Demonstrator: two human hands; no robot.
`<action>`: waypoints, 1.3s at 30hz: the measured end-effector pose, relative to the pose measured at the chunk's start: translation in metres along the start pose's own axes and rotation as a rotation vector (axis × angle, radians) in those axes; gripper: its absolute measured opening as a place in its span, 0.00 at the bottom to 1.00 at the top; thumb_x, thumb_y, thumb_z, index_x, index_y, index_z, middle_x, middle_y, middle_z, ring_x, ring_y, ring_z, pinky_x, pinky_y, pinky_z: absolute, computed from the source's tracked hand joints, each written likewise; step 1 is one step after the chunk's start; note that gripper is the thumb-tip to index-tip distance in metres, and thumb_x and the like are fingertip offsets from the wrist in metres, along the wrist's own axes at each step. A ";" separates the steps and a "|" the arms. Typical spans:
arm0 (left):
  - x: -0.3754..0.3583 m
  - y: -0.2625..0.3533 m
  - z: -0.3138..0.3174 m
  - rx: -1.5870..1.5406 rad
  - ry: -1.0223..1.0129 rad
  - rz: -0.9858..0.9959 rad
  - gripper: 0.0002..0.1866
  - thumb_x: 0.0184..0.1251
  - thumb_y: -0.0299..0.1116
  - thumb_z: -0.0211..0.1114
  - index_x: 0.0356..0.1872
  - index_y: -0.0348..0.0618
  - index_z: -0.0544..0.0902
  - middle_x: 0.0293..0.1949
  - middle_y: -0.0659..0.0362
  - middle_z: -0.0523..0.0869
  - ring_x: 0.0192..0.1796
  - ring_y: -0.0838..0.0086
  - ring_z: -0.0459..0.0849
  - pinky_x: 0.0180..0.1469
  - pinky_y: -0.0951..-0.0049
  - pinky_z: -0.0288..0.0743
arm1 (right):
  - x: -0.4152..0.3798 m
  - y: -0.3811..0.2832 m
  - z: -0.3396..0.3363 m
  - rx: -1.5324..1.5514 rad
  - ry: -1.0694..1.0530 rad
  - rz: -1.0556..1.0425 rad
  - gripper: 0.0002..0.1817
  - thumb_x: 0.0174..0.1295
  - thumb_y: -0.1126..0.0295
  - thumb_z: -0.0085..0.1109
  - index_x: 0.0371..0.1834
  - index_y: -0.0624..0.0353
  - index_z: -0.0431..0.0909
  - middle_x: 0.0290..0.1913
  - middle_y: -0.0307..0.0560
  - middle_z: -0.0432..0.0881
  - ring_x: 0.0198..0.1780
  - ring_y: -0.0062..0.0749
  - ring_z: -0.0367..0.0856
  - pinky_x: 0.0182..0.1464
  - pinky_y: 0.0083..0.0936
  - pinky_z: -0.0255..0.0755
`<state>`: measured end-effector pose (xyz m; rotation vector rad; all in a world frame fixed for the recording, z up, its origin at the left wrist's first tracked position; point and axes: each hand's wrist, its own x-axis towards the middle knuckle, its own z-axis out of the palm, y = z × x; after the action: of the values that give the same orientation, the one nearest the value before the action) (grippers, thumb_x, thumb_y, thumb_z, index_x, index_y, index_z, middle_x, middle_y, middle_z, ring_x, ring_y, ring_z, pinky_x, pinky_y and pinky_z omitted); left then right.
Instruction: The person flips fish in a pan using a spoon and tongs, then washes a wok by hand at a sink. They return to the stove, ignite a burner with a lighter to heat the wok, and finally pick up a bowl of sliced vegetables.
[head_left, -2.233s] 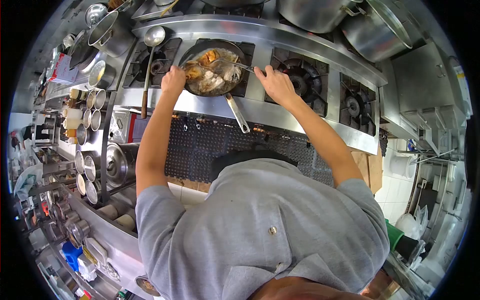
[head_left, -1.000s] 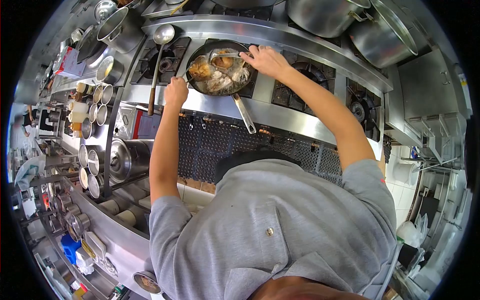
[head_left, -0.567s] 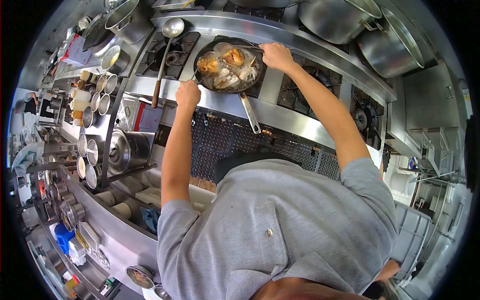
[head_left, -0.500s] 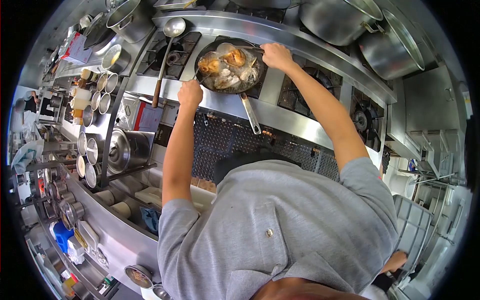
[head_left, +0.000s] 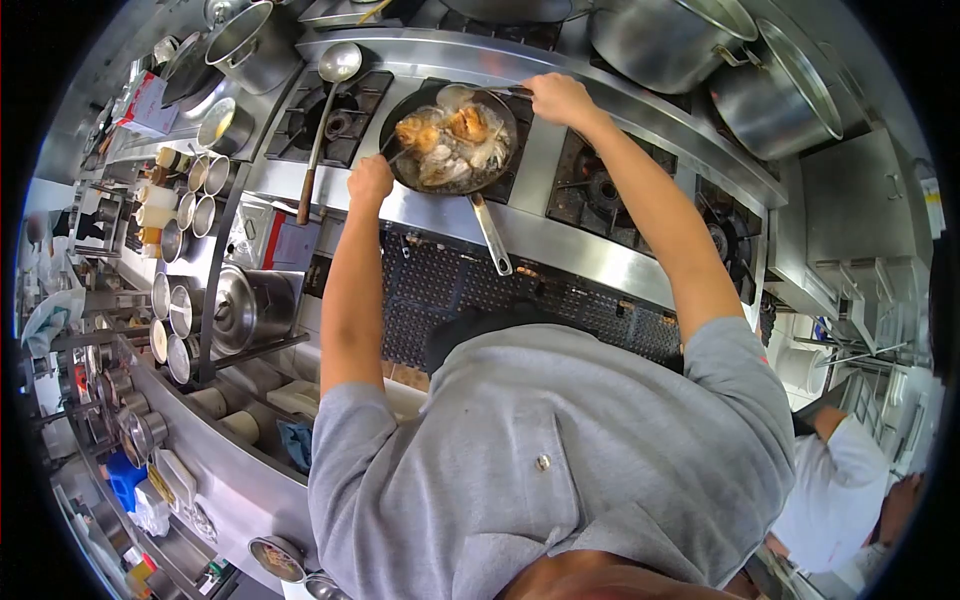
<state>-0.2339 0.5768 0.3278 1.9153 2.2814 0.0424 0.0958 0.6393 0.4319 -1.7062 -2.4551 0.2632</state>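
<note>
A dark frying pan (head_left: 387,150) sits on a burner in front of me, its metal handle (head_left: 490,235) pointing toward my body. Golden-brown food pieces (head_left: 467,125) and paler pieces (head_left: 440,165) lie in bubbling liquid inside it. At the pan's far right, my right hand (head_left: 560,100) is closed around the handle of a ladle (head_left: 455,97), whose round bowl is over the food. My left hand (head_left: 371,181) is closed at the left rim on a thin-handled utensil (head_left: 400,154); its working end is hidden among the food.
A long wooden-handled ladle (head_left: 340,64) lies across the left burner (head_left: 340,122). Large pots (head_left: 670,45) stand at the back right. Several metal containers (head_left: 203,215) and a lidded pot (head_left: 240,310) are on the left. Another person (head_left: 835,490) is behind me at right.
The browned pieces have shifted slightly, and the ladle bowl remains at the pan's far side. My view has moved a little. The other person has come further into view at lower right.
</note>
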 end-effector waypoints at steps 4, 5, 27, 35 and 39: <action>-0.028 -0.003 -0.034 -0.038 0.004 0.047 0.12 0.60 0.31 0.55 0.38 0.34 0.82 0.44 0.42 0.82 0.46 0.48 0.82 0.46 0.56 0.77 | -0.032 -0.026 -0.012 -0.182 0.138 -0.103 0.24 0.52 0.74 0.49 0.55 0.53 0.75 0.41 0.60 0.80 0.41 0.53 0.81 0.42 0.45 0.75; -0.037 -0.004 -0.033 -0.045 0.060 0.038 0.11 0.60 0.31 0.55 0.37 0.34 0.81 0.43 0.42 0.82 0.45 0.48 0.82 0.46 0.55 0.77 | -0.039 -0.029 -0.010 -0.194 0.184 -0.128 0.24 0.53 0.74 0.50 0.56 0.54 0.74 0.39 0.60 0.79 0.38 0.52 0.82 0.39 0.45 0.76; -0.176 -0.013 -0.028 -0.193 0.203 -0.114 0.16 0.65 0.39 0.57 0.42 0.33 0.78 0.41 0.42 0.80 0.45 0.46 0.79 0.46 0.52 0.73 | -0.032 -0.046 0.054 -0.428 0.486 -0.667 0.16 0.54 0.69 0.53 0.47 0.57 0.75 0.32 0.50 0.74 0.28 0.36 0.81 0.27 0.27 0.77; -0.202 -0.004 -0.020 -0.177 0.277 -0.169 0.18 0.64 0.40 0.58 0.46 0.33 0.78 0.42 0.41 0.81 0.45 0.45 0.79 0.46 0.53 0.73 | -0.063 -0.030 0.001 -0.088 0.243 -0.240 0.15 0.57 0.69 0.48 0.46 0.57 0.77 0.35 0.60 0.79 0.37 0.51 0.82 0.37 0.44 0.76; -0.197 0.010 -0.026 -0.134 0.247 -0.131 0.17 0.66 0.40 0.56 0.43 0.35 0.77 0.42 0.44 0.79 0.44 0.46 0.80 0.43 0.52 0.74 | -0.068 0.005 -0.032 0.147 -0.010 0.037 0.13 0.52 0.64 0.53 0.36 0.56 0.82 0.43 0.56 0.82 0.43 0.54 0.81 0.42 0.45 0.74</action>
<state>-0.1951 0.3877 0.3755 1.7758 2.4824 0.4269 0.1309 0.5797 0.4614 -1.6939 -2.3481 0.4456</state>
